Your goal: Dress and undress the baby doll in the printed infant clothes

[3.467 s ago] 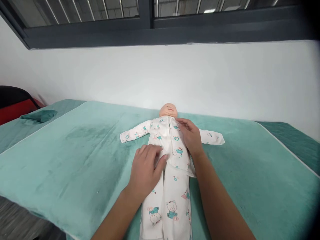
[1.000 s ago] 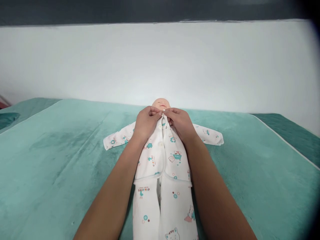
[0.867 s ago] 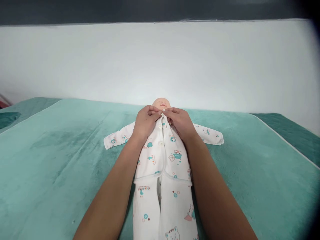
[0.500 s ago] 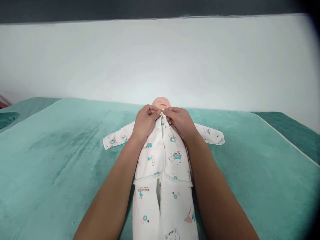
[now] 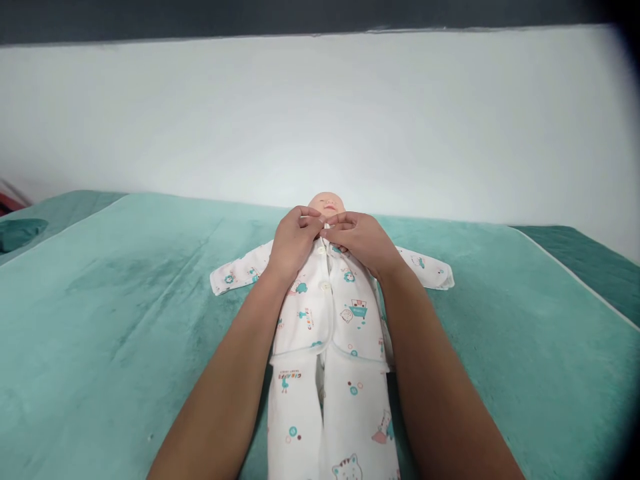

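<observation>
A baby doll [image 5: 327, 198] lies on its back, its head at the far end and its sleeves spread to both sides. It wears a white printed baby jacket [image 5: 307, 313] with front buttons and matching pants [image 5: 295, 427]. At the jacket's neckline, my left hand [image 5: 295, 240] pinches one front edge. From the other side my right hand [image 5: 361, 239] pinches the opposite edge, the fingertips of both hands almost meeting. Which fingers are on the top button is hidden. A pale button [image 5: 326, 287] shows lower on the front.
Green plush bedding [image 5: 125, 320] spreads under the doll, with a darker green cover [image 5: 565, 247] at the right edge. A white wall [image 5: 320, 120] rises behind. At the far left lies a dark green item [image 5: 23, 233].
My fingertips have shifted slightly at the collar, the right fingers now lying more across the front edge. The gap in the jacket below the neck looks narrower.
</observation>
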### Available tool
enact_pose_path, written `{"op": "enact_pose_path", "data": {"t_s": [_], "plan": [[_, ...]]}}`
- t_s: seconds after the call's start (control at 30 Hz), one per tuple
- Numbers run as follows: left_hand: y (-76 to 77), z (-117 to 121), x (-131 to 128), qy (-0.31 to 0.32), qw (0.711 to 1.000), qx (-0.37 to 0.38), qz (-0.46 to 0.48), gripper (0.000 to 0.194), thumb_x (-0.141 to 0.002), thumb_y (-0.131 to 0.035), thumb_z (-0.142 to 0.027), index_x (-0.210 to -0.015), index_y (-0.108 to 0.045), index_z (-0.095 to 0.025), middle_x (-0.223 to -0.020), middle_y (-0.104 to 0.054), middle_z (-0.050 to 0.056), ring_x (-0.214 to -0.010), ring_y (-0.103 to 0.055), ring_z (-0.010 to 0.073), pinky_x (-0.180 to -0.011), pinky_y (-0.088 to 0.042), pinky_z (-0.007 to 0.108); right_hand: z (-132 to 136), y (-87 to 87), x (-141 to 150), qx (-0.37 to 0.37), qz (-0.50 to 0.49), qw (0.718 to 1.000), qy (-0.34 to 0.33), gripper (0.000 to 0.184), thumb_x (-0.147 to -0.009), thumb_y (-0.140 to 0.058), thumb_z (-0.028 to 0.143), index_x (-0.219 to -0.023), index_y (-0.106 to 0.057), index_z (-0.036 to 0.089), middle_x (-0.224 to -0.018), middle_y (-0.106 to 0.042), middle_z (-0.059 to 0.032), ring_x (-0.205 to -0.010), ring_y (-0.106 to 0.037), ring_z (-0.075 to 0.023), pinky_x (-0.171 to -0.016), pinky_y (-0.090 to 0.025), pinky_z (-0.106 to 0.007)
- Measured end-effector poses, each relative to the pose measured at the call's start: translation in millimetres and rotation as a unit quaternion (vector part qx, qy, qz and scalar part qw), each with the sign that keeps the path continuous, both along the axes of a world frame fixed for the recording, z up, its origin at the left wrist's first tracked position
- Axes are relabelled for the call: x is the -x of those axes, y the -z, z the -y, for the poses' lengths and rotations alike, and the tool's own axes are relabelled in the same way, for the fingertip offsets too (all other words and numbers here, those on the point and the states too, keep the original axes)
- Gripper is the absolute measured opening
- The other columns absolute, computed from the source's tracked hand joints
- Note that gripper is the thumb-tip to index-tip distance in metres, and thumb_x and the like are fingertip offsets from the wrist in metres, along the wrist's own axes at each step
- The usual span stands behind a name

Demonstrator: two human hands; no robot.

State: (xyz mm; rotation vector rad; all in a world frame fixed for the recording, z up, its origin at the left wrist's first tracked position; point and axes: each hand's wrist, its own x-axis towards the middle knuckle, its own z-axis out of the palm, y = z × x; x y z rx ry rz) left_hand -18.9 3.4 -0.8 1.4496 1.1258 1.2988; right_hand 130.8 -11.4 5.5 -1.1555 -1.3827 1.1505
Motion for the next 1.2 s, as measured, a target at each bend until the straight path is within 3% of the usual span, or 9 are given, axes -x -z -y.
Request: {"op": "enact_pose_path", "data": {"t_s": [0.13, 0.4, 0.6, 0.73, 0.87, 0.97, 1.1, 1.2], "plan": [[-2.4, 1.4, 0.2, 0.009, 0.999, 0.033, 0.017, 0.028, -0.076, -0.075, -0.036, -0.095, -0.062, -0.021, -0.081, -0.068, 0.002, -0.068, -0.061, 0.0149, -0.065, -0.045, 0.028, 2.8, -4.2, 3.0, -0.008, 0.067, 0.998, -0.003, 0.032, -0.071, -0.076, 0.029, -0.098, -0.064, 0.020, -0.071, -0.062, 0.0022, -0.058, -0.053, -0.0123, -0.055, -0.040, -0.028], [-6.0, 5.8, 1.5, 0.009, 0.997, 0.061, 0.048, 0.018, -0.074, -0.070, -0.021, -0.090, -0.062, -0.020, -0.074, -0.064, 0.000, -0.062, -0.056, 0.0129, -0.060, -0.043, 0.028, 11.0, -5.3, 5.7, -0.033, 0.133, 0.990, -0.003, 0.046, -0.074, -0.073, 0.034, -0.116, -0.057, 0.023, -0.086, -0.068, 0.0002, -0.074, -0.061, -0.0171, -0.065, -0.044, -0.031], [-8.8, 8.6, 2.3, 0.025, 0.990, 0.085, 0.108, 0.028, -0.070, -0.075, -0.022, -0.094, -0.060, -0.020, -0.078, -0.065, 0.000, -0.064, -0.058, 0.0128, -0.062, -0.045, 0.028, 14.3, -3.7, 12.3, -0.050, 0.131, 0.990, 0.012, 0.050, -0.072, -0.074, 0.034, -0.117, -0.056, 0.022, -0.081, -0.064, 0.0019, -0.074, -0.060, -0.0173, -0.066, -0.042, -0.031], [-5.2, 5.1, 0.5, 0.010, 0.996, 0.060, 0.072, 0.021, -0.072, -0.068, -0.018, -0.092, -0.062, -0.019, -0.083, -0.067, 0.003, -0.071, -0.061, 0.0150, -0.064, -0.046, 0.029, 10.9, -1.0, 10.1, -0.051, 0.114, 0.992, 0.004, 0.049, -0.073, -0.073, 0.033, -0.119, -0.057, 0.023, -0.077, -0.063, 0.0033, -0.072, -0.058, -0.0164, -0.065, -0.042, -0.030], [0.4, 1.3, -0.3, -0.030, 1.000, 0.005, 0.004, 0.019, -0.072, -0.064, -0.014, -0.090, -0.065, -0.019, -0.089, -0.067, 0.004, -0.080, -0.062, 0.0159, -0.072, -0.048, 0.029, 8.3, 0.5, 3.3, -0.041, 0.034, 0.999, -0.010, 0.039, -0.076, -0.073, 0.034, -0.112, -0.061, 0.023, -0.074, -0.060, 0.0031, -0.064, -0.053, -0.0133, -0.061, -0.041, -0.028], [1.3, 5.7, 0.7, -0.041, 0.999, -0.016, -0.013, 0.015, -0.074, -0.066, -0.018, -0.090, -0.066, -0.019, -0.089, -0.067, 0.004, -0.083, -0.062, 0.0165, -0.074, -0.047, 0.028, 11.9, -1.1, 0.2, -0.031, -0.003, 0.999, 0.015, 0.024, -0.080, -0.070, 0.037, -0.098, -0.061, 0.022, -0.068, -0.056, 0.0037, -0.059, -0.047, -0.0115, -0.056, -0.037, -0.027], [-0.4, 25.2, 5.4, -0.040, 0.998, -0.032, -0.024, 0.011, -0.079, -0.065, -0.026, -0.088, -0.068, -0.020, -0.079, -0.064, 0.000, -0.073, -0.057, 0.0138, -0.069, -0.044, 0.026, 32.2, -8.0, 2.8, -0.018, 0.130, 0.989, 0.062, 0.028, -0.082, -0.068, 0.047, -0.075, -0.056, 0.023, -0.063, -0.052, 0.0033, -0.056, -0.044, -0.0122, -0.052, -0.033, -0.028], [-0.2, 43.1, 10.9, -0.040, 0.998, -0.032, -0.031, 0.012, -0.083, -0.062, -0.030, -0.086, -0.068, -0.020, -0.077, -0.064, -0.001, -0.072, -0.056, 0.0136, -0.068, -0.043, 0.026, 54.3, -11.0, 10.0, -0.027, 0.221, 0.973, 0.056, 0.031, -0.078, -0.071, 0.049, -0.074, -0.053, 0.024, -0.064, -0.053, 0.0032, -0.056, -0.044, -0.0138, -0.052, -0.030, -0.029]]}}
